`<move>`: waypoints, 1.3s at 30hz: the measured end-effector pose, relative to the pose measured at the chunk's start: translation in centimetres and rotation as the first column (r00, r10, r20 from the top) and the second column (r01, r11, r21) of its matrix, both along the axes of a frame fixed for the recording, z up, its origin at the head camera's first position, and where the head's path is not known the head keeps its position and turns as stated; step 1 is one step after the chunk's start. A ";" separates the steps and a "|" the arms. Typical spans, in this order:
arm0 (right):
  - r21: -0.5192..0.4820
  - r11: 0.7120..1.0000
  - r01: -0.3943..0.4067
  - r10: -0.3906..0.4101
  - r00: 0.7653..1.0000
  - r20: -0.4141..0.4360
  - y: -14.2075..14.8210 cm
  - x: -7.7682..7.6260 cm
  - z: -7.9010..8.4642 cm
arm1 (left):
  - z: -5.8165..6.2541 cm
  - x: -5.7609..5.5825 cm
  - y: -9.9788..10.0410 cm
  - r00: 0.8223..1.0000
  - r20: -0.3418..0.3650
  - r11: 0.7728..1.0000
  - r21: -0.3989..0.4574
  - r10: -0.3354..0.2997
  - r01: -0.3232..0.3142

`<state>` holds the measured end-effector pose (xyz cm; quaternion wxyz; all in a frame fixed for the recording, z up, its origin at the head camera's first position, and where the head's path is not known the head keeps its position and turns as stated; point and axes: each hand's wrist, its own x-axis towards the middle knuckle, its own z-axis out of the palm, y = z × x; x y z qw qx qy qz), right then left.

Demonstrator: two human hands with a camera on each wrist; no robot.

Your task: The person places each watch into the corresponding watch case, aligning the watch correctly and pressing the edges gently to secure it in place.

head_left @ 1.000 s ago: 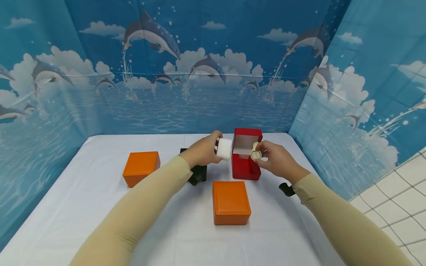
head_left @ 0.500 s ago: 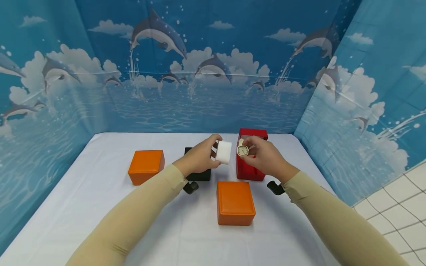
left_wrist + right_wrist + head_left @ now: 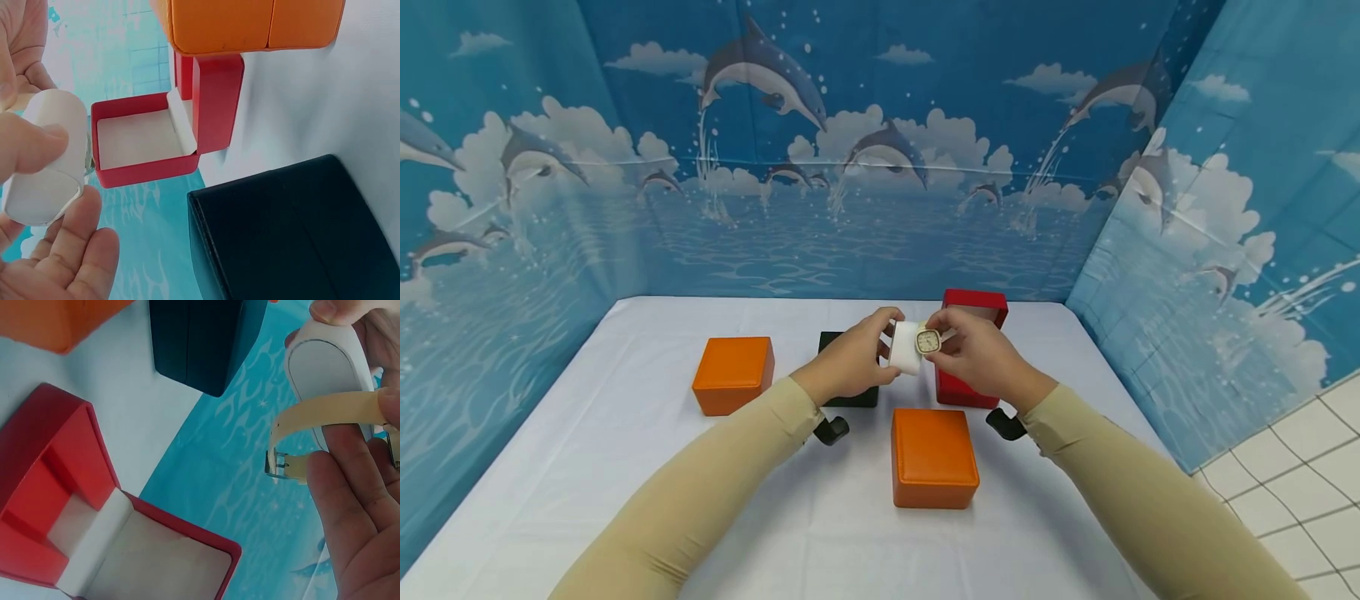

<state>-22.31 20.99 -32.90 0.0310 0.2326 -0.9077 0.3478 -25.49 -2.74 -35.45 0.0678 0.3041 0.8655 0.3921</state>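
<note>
A white watch cushion [image 3: 905, 347] is gripped by my left hand [image 3: 853, 354], thumb on one side and fingers on the other. My right hand [image 3: 983, 354] pinches a wristwatch [image 3: 928, 341] with a squarish gold-rimmed face. In the right wrist view its cream strap [image 3: 331, 412] is buckled into a loop, and the cushion's flat oval end [image 3: 322, 365] faces that loop at close range. Behind and below my right hand stands a red box [image 3: 973, 392] with its lid raised, pale-lined; its red inside shows no cushion in the right wrist view.
An orange box [image 3: 934, 458] stands closed at the front middle, another orange box [image 3: 732, 375] at the left. A dark green box [image 3: 857, 398] sits partly hidden under my left hand. White cloth [image 3: 737, 517] covers the table; a dolphin-print curtain [image 3: 850, 233] surrounds its back and sides.
My right hand has carried the wristwatch leftward from in front of the red box to the cushion. My left hand keeps its grip on the cushion; the head view has shifted slightly.
</note>
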 end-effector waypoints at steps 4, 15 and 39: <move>-0.024 1.000 0.000 0.000 1.000 -0.002 -0.2 0.1 -0.1 | -0.2 0.1 0.0 1.000 -0.004 1.000 0.028 0.011 -0.011; -0.084 0.996 0.042 -0.038 0.998 0.043 -0.6 0.1 -0.5 | -0.4 0.6 0.1 0.997 0.018 0.992 0.101 0.074 -0.075; -0.071 0.994 0.084 -0.077 0.993 0.094 -0.9 0.4 -0.6 | -0.4 0.9 0.1 0.995 -0.001 0.982 0.165 0.098 -0.097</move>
